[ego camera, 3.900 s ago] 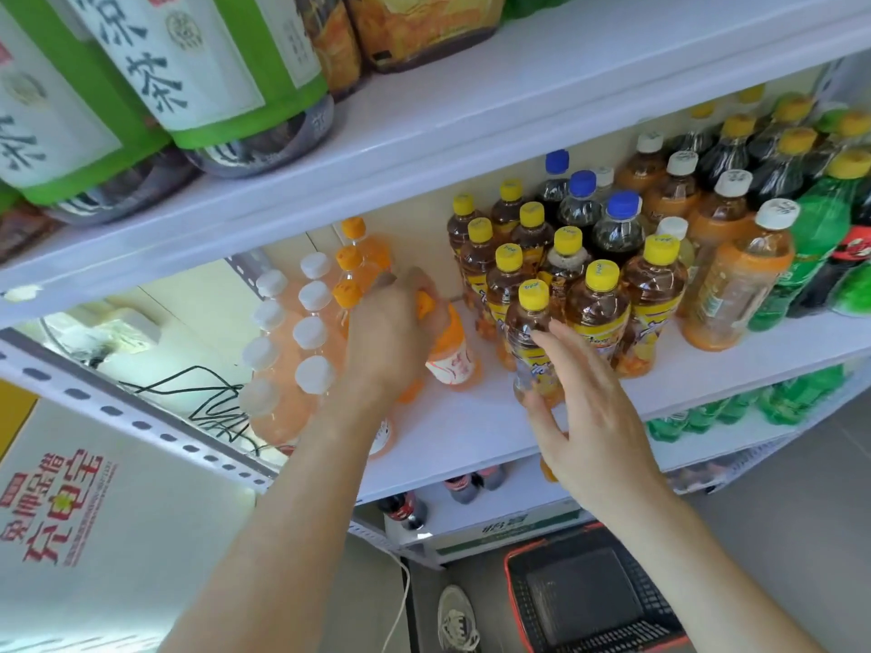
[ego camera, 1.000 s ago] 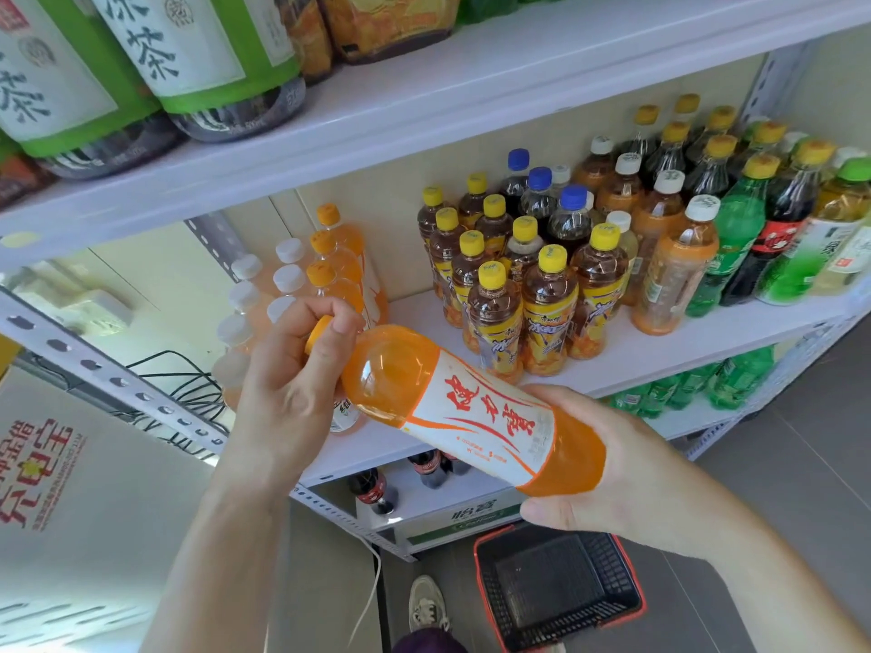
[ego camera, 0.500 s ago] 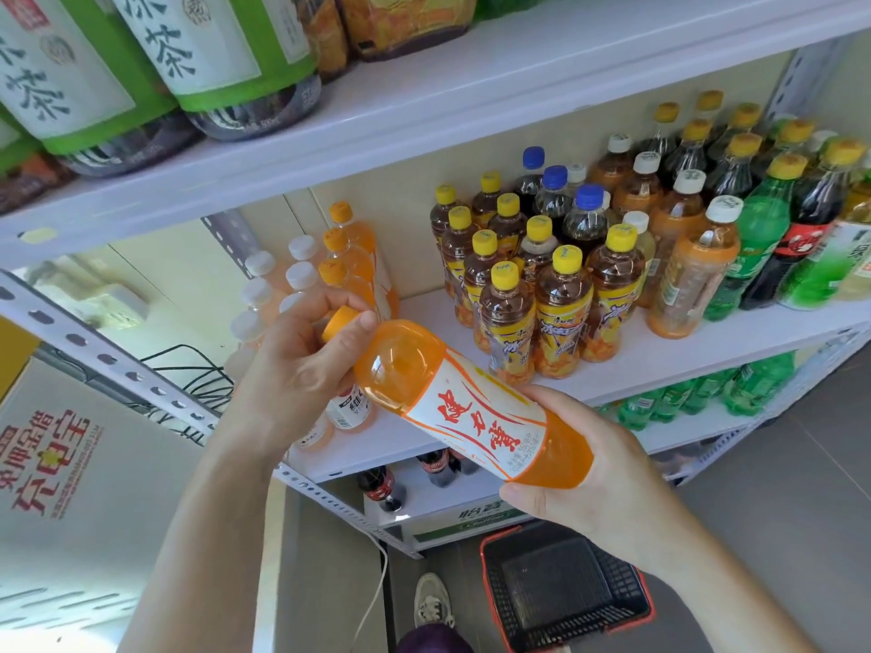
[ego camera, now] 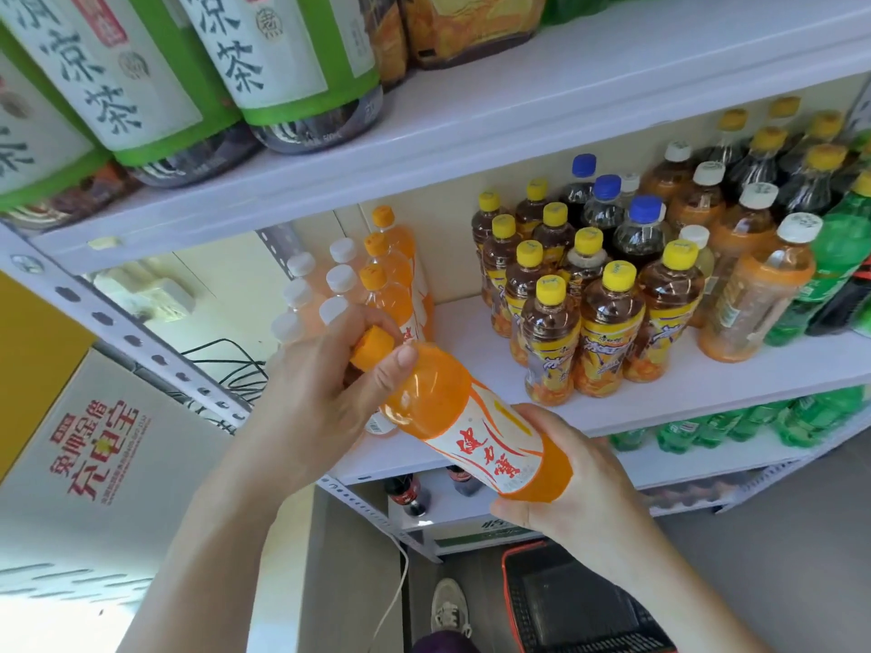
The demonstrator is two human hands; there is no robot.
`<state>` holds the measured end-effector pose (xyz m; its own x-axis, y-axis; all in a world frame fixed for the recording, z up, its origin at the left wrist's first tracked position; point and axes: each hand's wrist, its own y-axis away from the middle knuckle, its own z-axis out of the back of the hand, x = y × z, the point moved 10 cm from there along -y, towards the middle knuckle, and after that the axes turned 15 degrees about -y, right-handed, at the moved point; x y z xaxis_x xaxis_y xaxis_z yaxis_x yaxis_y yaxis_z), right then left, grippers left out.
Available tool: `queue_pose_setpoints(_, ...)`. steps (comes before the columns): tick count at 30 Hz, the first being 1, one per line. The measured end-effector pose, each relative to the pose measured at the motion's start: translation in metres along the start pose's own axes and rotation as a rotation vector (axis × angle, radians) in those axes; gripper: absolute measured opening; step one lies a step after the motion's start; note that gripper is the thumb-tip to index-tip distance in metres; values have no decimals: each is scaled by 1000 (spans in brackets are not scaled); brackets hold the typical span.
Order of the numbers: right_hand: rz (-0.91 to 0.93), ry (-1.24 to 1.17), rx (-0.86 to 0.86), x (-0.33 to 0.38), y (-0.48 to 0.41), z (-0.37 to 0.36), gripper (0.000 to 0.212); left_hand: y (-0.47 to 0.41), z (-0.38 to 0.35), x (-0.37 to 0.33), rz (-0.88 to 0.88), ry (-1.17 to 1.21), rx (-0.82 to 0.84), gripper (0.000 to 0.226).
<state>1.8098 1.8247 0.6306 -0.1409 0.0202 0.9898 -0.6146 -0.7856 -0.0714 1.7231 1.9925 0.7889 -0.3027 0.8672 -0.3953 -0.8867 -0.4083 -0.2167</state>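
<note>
I held the orange drink bottle tilted in front of the middle shelf, off its board. It was full of orange liquid, its white label facing up. My left hand curled round the neck at the orange cap, and my right hand cupped and gripped the base. On the shelf stood yellow-capped tea bottles of brown liquid and three more orange-capped bottles. A red-rimmed basket sat on the floor, its inside too dark to read. About four seconds earlier this bottle stood on the shelf under my left hand; now both hands carried it clear.
</note>
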Motion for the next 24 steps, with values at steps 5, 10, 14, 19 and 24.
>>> queue_pose_setpoints(5,8,93,-30,-9,-22,-23,69,2,5,-12,-89,-125,-49,28)
queue_pose_setpoints(10,48,104,-94,-7,-58,-44,68,-12,7,-12,-159,-292,-29,34)
queue_pose_setpoints(14,15,36,-133,-18,-84,-53,64,-37,-3,7,-130,-353,-7,37)
queue_pose_setpoints(19,-86,10,-150,-50,-108,-66,57,-64,-36,29,-130,-450,75,38)
queue_pose_setpoints(24,-141,10,-222,-72,-117,-73,48,-70,-62,48,-136,-645,122,48)
